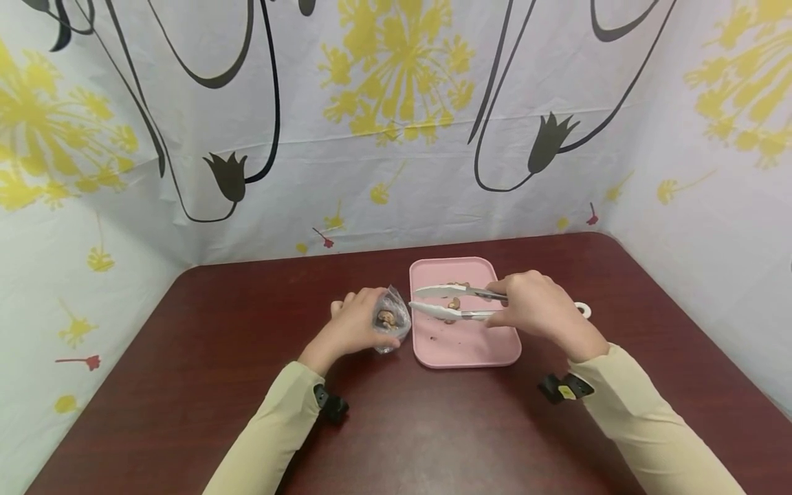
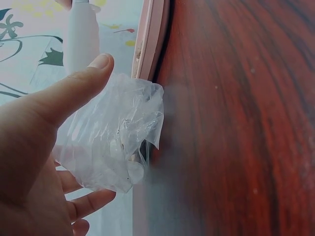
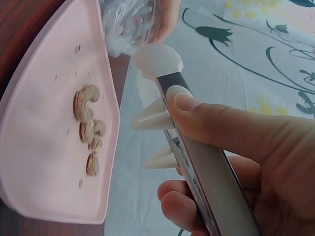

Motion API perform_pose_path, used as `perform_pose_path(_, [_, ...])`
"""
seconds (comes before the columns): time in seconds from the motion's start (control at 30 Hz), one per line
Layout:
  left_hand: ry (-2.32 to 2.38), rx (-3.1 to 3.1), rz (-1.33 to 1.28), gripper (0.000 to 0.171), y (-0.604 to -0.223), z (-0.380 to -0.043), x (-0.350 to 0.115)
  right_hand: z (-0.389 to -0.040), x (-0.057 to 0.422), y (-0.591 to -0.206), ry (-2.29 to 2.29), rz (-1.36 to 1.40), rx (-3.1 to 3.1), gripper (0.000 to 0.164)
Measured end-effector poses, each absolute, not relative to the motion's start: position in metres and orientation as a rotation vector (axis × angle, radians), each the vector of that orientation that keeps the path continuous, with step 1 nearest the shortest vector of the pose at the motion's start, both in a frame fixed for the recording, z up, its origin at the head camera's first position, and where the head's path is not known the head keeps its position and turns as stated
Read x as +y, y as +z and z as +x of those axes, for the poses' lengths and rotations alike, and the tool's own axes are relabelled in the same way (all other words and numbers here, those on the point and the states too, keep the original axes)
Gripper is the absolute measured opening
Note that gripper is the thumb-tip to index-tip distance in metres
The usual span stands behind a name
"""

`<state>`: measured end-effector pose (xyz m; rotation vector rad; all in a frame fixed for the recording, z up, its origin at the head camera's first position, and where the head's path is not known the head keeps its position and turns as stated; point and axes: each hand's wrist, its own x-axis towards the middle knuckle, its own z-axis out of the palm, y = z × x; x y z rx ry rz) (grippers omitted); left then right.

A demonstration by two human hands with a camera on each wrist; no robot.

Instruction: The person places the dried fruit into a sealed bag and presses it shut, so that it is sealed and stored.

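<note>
Three sides of the workspace are hung with white patterned sheeting (image 1: 291, 172), printed with yellow starburst blooms, dark grey tulip shapes on curling stems and small red buds; a creased line runs across its back panel. It meets the far edge of a dark red-brown bench (image 1: 185, 357), wood-grained and slightly glossy, with rounded far corners. A pink rectangular tray (image 1: 470, 350) with rounded corners lies right of centre, its far edge near the bench's far edge.

Several lumpy brown pieces (image 3: 87, 118) cluster on the tray, with small crumbs scattered around; their kind is hard to tell. Just beside the tray's left edge is a clear plastic bag (image 1: 399, 323), mouth upward, with more brown pieces (image 1: 387, 317) visible inside. The left hand (image 1: 355, 322) has its grip curled round the bag, thumb on the near side.

At the tray's right edge, the right hand (image 1: 535, 306) has its grip clasped round metal tongs (image 1: 479, 315). Their white heads stand apart above the tray, and one tip reaches its left edge, near the bag. A white ring (image 1: 583, 310) shows to the right of that hand. Both cream sleeves (image 1: 637, 405) come in from the bench's near side.
</note>
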<state>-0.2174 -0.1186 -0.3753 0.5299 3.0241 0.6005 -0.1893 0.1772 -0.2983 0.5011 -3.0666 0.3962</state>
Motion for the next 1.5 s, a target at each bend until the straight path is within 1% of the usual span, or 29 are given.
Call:
perform_pose_path(0.17, [0.596, 3.017, 0.529, 0.098, -0.376, -0.217, -0.119, -0.19, 0.188, -0.299, 0.427, 0.441, -3.073, 0.053])
perform_pose_path(0.6, [0.591, 3.026, 0.537, 0.099, -0.375, -0.218, -0.12, -0.194, 0.213, -0.302, 0.425, 0.373, -3.083, 0.043])
perform_pose_path(0.77, [0.59, 3.021, 0.531, 0.1, -0.375, -0.219, -0.12, -0.193, 0.222, -0.304, 0.422, 0.347, -3.092, 0.035])
perform_pose_path(1.0, [0.602, 3.012, 0.527, 0.099, -0.373, -0.217, -0.119, -0.193, 0.228, -0.309, 0.418, 0.327, -3.121, 0.04])
perform_pose_path(1.17, [0.6, 3.01, 0.525, 0.099, -0.373, -0.216, -0.119, -0.193, 0.229, -0.311, 0.396, 0.319, -3.142, 0.035])
perform_pose_path(1.5, [0.584, 3.015, 0.517, 0.099, -0.373, -0.216, -0.118, -0.195, 0.231, -0.315, 0.372, 0.336, -3.182, 0.03])
